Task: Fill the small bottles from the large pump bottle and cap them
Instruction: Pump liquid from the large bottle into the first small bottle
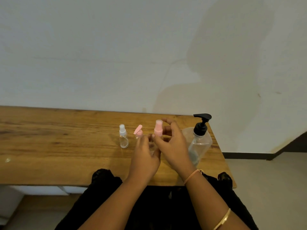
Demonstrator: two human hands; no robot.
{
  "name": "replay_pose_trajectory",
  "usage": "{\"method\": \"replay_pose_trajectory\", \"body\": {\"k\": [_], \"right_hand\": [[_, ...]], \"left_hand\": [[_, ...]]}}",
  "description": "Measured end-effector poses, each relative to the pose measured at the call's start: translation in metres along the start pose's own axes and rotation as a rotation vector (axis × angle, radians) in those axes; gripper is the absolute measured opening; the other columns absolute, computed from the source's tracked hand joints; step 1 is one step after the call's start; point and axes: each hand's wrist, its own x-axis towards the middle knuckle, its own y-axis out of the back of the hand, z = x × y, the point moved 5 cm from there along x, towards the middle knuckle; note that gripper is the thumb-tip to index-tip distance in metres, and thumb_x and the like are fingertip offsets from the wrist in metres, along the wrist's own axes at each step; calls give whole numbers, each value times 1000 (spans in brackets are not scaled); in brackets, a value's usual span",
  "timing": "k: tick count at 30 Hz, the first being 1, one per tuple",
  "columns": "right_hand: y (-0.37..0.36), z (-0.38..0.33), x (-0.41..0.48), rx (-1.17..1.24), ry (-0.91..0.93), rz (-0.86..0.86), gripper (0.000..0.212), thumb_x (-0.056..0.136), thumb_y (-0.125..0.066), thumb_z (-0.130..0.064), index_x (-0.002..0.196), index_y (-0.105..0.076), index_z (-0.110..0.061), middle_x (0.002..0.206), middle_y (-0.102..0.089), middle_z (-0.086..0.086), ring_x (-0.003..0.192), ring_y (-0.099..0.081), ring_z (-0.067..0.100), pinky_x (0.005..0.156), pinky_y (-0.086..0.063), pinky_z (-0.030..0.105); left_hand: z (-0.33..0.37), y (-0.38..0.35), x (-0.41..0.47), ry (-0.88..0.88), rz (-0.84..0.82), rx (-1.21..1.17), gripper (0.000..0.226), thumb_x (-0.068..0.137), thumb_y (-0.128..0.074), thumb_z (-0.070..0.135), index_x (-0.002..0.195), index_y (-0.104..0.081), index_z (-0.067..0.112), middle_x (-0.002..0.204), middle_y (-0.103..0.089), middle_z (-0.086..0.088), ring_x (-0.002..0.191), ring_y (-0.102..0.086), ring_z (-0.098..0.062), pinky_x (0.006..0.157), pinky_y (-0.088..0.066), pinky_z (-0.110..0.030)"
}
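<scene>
A view from the head, looking down at a wooden counter (49, 146) set against a pale wall (116, 55). A seated person in dark clothes reaches both forearms forward over it.

Three small clear bottles stand upright in a row near the counter's far edge. From left to right they are a white-cap bottle (123, 136) with a spray top, a flip-top bottle (138, 132) whose pink lid is tipped open, and a pink-spray bottle (158, 128). The pump bottle (200, 140), large, clear and topped with a black pump, stands upright at the right end of the row, just beside the right hand.

The hands are close together at the two pink-topped bottles. The left hand (144, 155) shows its back and hides the lower parts of those bottles; whether it holds one cannot be told. The right hand (173, 144) has its fingers curved right beside the pink spray top, thumb low and forefinger high; whether they grip the top or only hover there cannot be told. A thin thread (193, 175) circles the right wrist and a gold bangle (222, 219) sits further up that arm.

As for progress, every small bottle wears its top, though the flip-top's lid is open. The white-cap bottle looks clear, with no liquid level that can be made out. The pump head is untouched. The hands appear to be working at a cap, not pumping, so filling seems either not begun or between bottles.
</scene>
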Motion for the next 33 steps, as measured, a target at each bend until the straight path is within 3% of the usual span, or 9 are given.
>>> {"method": "replay_pose_trajectory", "body": {"k": [2, 4, 9, 13, 19, 24, 29, 33], "right_hand": [[-1, 0, 1, 41, -7, -45, 53, 84, -67, -13, 129, -44, -29, 100, -60, -8, 95, -61, 8, 80, -55, 31], [-1, -1, 2, 41, 4, -55, 59, 83, -69, -15, 134, -42, -27, 104, -57, -14, 101, -57, 2, 81, -52, 22], [1, 0, 6, 28, 48, -28, 45, 88, -60, -11, 130, -49, -24, 89, -64, -4, 85, -62, 10, 79, -53, 28], [1, -2, 4, 33, 31, -72, 59, 87, -65, -20, 140, -40, -27, 97, -59, -13, 93, -60, 4, 84, -50, 20], [8, -6, 0, -173, 169, -32, 40, 89, -65, -18, 128, -53, -21, 90, -61, -11, 90, -62, 6, 82, -53, 29], [23, -25, -16, -165, 392, 123, 32, 87, -65, -22, 116, -54, -30, 92, -64, -13, 93, -61, 11, 75, -52, 31], [38, -28, -33, -216, 557, 291, 25, 86, -63, -27, 104, -62, -11, 98, -61, -11, 84, -60, 8, 67, -53, 27], [41, -15, -42, -422, 555, 285, 23, 85, -67, -23, 98, -63, -5, 91, -65, -1, 82, -58, 8, 68, -49, 19]], "left_hand": [[-1, 0, 2, -7, 4, -7, 24, 89, -59, 10, 110, -52, 18, 113, -54, -1, 99, -60, -12, 75, -51, -23], [-3, -1, 5, -3, 0, -29, 25, 87, -60, 7, 108, -53, 18, 116, -53, -1, 103, -60, -13, 81, -53, -28], [-5, -4, 8, -4, -20, 26, 32, 87, -61, 8, 117, -52, 17, 121, -50, 0, 106, -58, -13, 86, -53, -36], [-5, -2, 8, -18, -35, 50, 32, 88, -61, 9, 119, -52, 13, 121, -50, -1, 108, -56, -14, 88, -52, -35], [-4, 7, 6, -35, -2, 139, 38, 87, -65, 15, 122, -51, 13, 115, -37, 10, 106, -47, -9, 84, -37, -21], [-16, 19, 5, 22, 6, 233, 46, 84, -68, 15, 126, -49, 12, 128, -44, -1, 115, -48, -17, 91, -42, -28], [-25, 36, 4, 68, 55, 291, 42, 86, -66, 17, 124, -50, 12, 128, -45, -3, 111, -50, -16, 85, -40, -24], [-30, 51, 5, 129, 104, 273, 45, 85, -66, 13, 126, -49, 10, 129, -45, -6, 111, -52, -18, 95, -46, -34]]}}
